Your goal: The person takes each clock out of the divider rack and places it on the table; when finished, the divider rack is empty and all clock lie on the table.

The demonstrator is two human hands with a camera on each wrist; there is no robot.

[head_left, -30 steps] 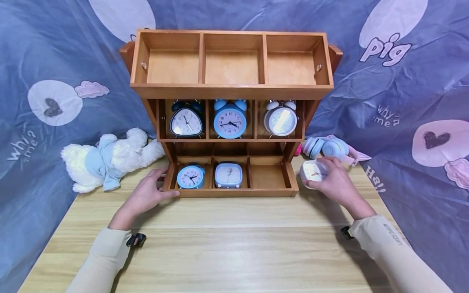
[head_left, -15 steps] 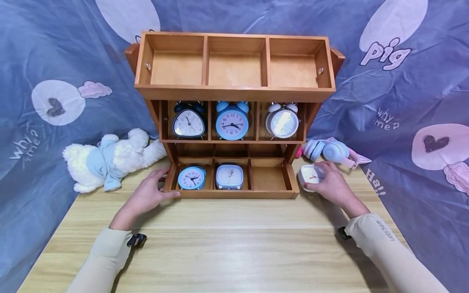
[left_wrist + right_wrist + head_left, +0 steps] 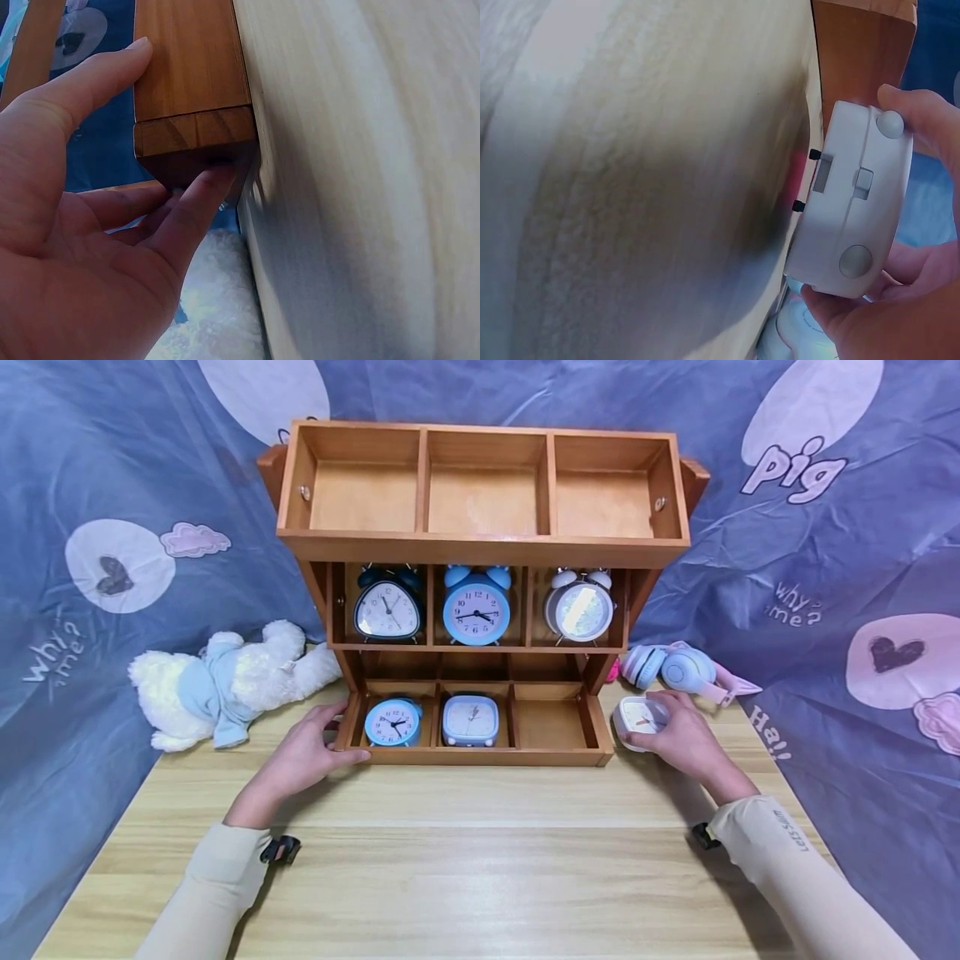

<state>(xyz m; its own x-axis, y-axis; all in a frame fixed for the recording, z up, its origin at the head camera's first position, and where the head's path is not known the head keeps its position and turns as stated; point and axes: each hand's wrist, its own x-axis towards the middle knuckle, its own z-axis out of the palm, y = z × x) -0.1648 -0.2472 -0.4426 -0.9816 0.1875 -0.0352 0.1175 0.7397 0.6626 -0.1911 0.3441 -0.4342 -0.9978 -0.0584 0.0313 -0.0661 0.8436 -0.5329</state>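
My right hand (image 3: pixel 678 731) grips a small white square alarm clock (image 3: pixel 640 722) between thumb and fingers, just right of the shelf's bottom tier. In the right wrist view, the white casing shows round knobs, a slider and two black stubs, close over the tabletop. A brown wooden three-tier display shelf (image 3: pixel 480 550) stands before me. My left hand (image 3: pixel 300 756) holds its lower left corner, thumb on the front board and fingers against the side. The bottom tier has a round blue clock (image 3: pixel 392 723) and a squarish light-blue clock (image 3: pixel 470 721); its right compartment is bare.
On the middle tier stand a dark triangular clock (image 3: pixel 387 608), a blue twin-bell clock (image 3: pixel 476 610) and a white twin-bell clock (image 3: pixel 580 610). A white plush toy (image 3: pixel 232 685) lies left of the shelf; blue-and-pink headphones (image 3: pixel 678 668) lie behind my right hand.
My right hand has brought the white clock slightly left and lower beside the shelf; it hardly moves over the last half second. The left hand stays on the shelf corner.
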